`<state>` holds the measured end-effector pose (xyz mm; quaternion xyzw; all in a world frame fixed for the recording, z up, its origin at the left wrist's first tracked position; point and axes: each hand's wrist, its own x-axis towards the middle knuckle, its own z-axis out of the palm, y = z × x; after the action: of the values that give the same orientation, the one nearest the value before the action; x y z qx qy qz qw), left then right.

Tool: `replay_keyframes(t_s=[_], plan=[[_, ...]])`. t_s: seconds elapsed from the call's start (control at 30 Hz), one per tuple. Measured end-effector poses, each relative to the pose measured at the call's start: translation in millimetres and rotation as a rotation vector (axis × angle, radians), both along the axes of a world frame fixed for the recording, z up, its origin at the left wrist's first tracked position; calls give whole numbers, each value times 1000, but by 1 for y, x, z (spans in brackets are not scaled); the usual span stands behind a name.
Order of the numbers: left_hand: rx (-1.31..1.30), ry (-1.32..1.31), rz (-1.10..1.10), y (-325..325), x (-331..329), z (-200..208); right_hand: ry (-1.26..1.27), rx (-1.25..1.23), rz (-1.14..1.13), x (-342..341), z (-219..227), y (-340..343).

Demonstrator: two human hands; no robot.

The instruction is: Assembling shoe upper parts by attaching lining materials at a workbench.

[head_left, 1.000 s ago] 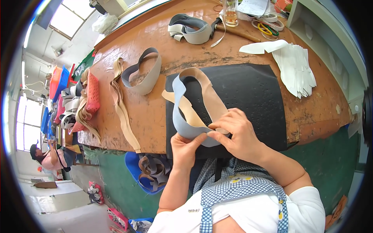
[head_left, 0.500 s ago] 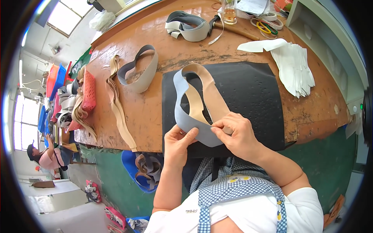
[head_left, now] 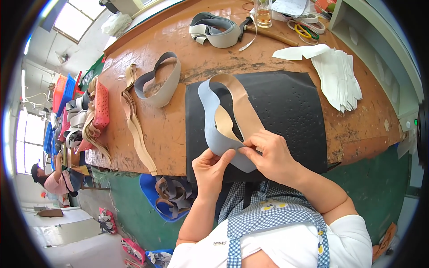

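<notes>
A wide looped strip, blue-grey on one face and beige on the other, stands on edge over a black mat. Its near end comes to a blunt point between my two hands. Thumb and fingers of my left hand pinch the strip's blue-grey lower left part. My right hand grips it where the beige side meets the blue-grey end, and its fingertips hide that spot. Left of the mat rests a separate grey looped band. Beyond that band, long beige strips lie in a row toward the table's near edge.
Coiled grey strips, a wooden-handled tool, a drinking glass and yellow-handled scissors occupy the far side. White cut pieces are stacked at right. Left are a pink basket, a blue tub and another person.
My left hand has shifted slightly right, toward my right hand. The blue-grey side of the loop has bent inward, narrowing the loop. My right hand has hardly moved.
</notes>
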<state>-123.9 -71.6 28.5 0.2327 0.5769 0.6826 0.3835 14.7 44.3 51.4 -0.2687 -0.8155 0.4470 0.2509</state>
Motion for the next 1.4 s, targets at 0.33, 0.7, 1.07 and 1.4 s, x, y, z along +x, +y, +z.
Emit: replay_keyframes(t_s=[0.33,0.7,1.07,1.4], plan=[[-77,-73,-8,-3,-23,4,42,37,62,4,-6,0],[-2,-175,47,-6,-13,-5,-12,-324,42,-6,0,0],[-38,-200,37,-7,-23,-6,-9,-254,58,-6,4,-4],[-44,-275,-23,-6,-30,2,-51,-327,95,-11,9,-5]])
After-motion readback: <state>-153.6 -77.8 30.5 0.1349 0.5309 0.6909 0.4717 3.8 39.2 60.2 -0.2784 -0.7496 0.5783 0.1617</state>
